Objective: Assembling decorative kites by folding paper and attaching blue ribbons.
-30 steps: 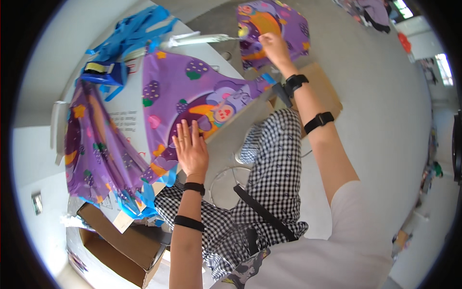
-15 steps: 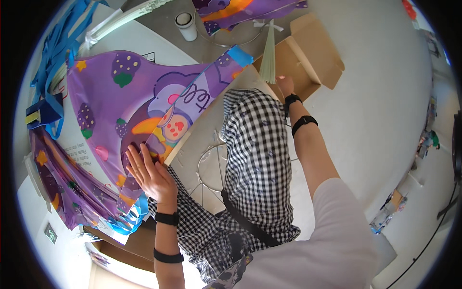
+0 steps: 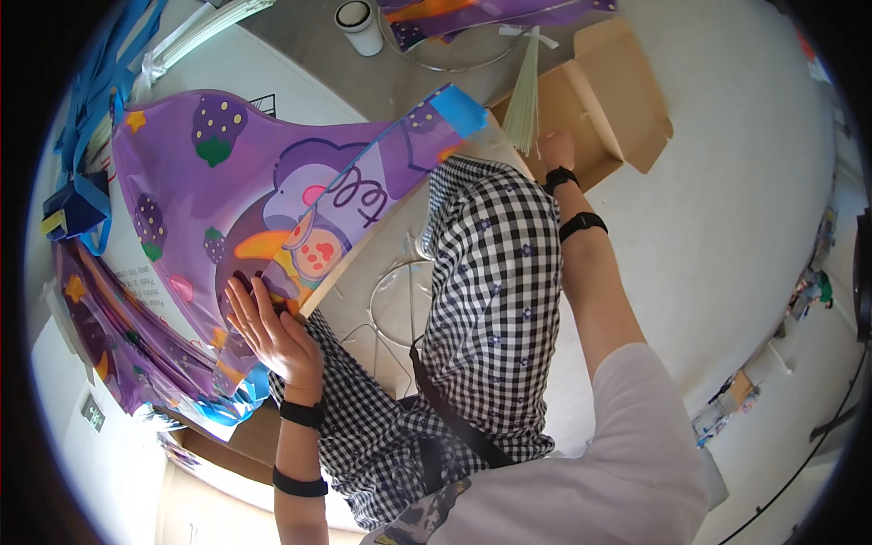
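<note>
A purple printed plastic sheet (image 3: 195, 195) with strawberries and cartoon figures spreads over the white table, its near edge folded over along a diagonal. My left hand (image 3: 277, 336) lies flat on that fold near its lower end, fingers stretched out. A light blue piece (image 3: 460, 111) marks the fold's far corner. My right hand (image 3: 556, 150) is curled beside the lower tips of a bundle of thin pale-green strips (image 3: 524, 95), over an opened cardboard box (image 3: 577, 113). What its fingers hold, if anything, is hidden.
More purple sheets (image 3: 118, 318) with blue bands hang off the table's left side. Blue straps (image 3: 95, 118) and another strip bundle (image 3: 204, 36) lie at far left. A white cup-like container (image 3: 360, 29) stands at the back beside a wire hoop. A wire-framed stool (image 3: 400, 295) is near my knees.
The whole view has shifted slightly. My right hand stays curled by the strips and box, and my left hand keeps flat on the fold.
</note>
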`<state>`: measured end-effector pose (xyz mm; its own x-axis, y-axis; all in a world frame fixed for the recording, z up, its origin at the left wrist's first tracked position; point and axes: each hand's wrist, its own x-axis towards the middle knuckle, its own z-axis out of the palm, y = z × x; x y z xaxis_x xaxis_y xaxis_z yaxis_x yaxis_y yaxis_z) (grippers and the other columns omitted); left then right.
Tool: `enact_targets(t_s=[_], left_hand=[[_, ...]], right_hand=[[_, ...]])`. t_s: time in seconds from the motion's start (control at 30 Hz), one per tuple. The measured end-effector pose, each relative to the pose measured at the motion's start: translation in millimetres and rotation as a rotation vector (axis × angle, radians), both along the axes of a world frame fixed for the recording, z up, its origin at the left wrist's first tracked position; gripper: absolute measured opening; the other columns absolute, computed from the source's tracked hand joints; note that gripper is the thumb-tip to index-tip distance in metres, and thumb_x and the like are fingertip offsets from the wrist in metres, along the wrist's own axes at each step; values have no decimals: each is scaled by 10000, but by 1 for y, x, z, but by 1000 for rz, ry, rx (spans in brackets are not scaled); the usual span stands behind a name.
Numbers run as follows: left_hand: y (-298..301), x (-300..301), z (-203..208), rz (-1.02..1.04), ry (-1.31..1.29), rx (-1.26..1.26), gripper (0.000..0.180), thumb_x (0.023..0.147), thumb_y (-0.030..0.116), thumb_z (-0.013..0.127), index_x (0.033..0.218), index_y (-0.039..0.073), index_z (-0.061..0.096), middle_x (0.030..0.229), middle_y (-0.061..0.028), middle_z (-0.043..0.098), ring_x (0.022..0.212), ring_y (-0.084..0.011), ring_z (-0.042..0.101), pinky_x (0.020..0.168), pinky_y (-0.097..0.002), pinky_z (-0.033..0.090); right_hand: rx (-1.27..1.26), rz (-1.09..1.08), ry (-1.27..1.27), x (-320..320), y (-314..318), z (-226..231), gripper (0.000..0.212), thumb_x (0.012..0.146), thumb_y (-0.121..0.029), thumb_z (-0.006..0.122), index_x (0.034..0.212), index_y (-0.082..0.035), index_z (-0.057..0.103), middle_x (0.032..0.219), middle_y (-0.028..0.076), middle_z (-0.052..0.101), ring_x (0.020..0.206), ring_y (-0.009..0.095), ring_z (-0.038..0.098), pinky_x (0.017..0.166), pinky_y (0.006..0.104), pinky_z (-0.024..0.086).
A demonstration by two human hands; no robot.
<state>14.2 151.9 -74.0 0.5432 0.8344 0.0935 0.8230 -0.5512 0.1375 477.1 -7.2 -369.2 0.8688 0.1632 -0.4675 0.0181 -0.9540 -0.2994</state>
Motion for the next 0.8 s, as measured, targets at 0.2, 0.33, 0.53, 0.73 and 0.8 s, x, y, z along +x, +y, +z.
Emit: enact_targets(t_s=[0.2, 0.33, 0.53, 0.73, 0.8], left_hand=[[1, 7, 4, -16, -8, 19, 475, 1016, 144, 398, 1481, 57, 443, 1581, -176, 347, 1490, -342, 276, 1211, -500, 185], [0, 11, 2, -45, -50, 83, 480, 1004, 139, 437, 1480, 84, 453, 1580, -155, 357, 1487, -315, 288, 1212, -489, 195], [-1, 15, -4, -34, -78, 118, 510, 999, 156, 471, 1506, 141, 422, 1593, -120, 343, 1485, -290, 295, 1215, -483, 195], [-2, 17, -7, 17, -83, 104, 537, 965, 180, 548, 1488, 134, 430, 1587, -118, 352, 1489, -264, 291, 1218, -475, 200], [-3, 18, -9, 9, -186, 115, 498, 963, 189, 556, 1446, 108, 461, 1581, -123, 362, 1488, -265, 294, 1216, -474, 207]], right_hand=[[-116, 104, -214, -24, -29, 48, 215, 818, -161, 601, 691, -39, 723, 642, 145, 691, 676, 312, 719, 642, 414, 558], [-57, 118, 73, -24, -39, 81, 181, 842, -182, 614, 884, -70, 749, 958, 209, 731, 928, 406, 704, 785, 483, 577], [-235, 327, -9, -37, -84, 116, 264, 834, -187, 621, 1044, -65, 725, 1074, 232, 708, 1027, 410, 682, 852, 492, 563], [-385, 518, 133, -122, -284, 165, 221, 902, -182, 530, 1011, -41, 661, 1028, 240, 702, 997, 424, 678, 818, 524, 561], [-343, 521, -71, -158, -365, 205, 153, 908, -223, 540, 915, -89, 612, 915, 188, 704, 876, 404, 681, 705, 507, 552]])
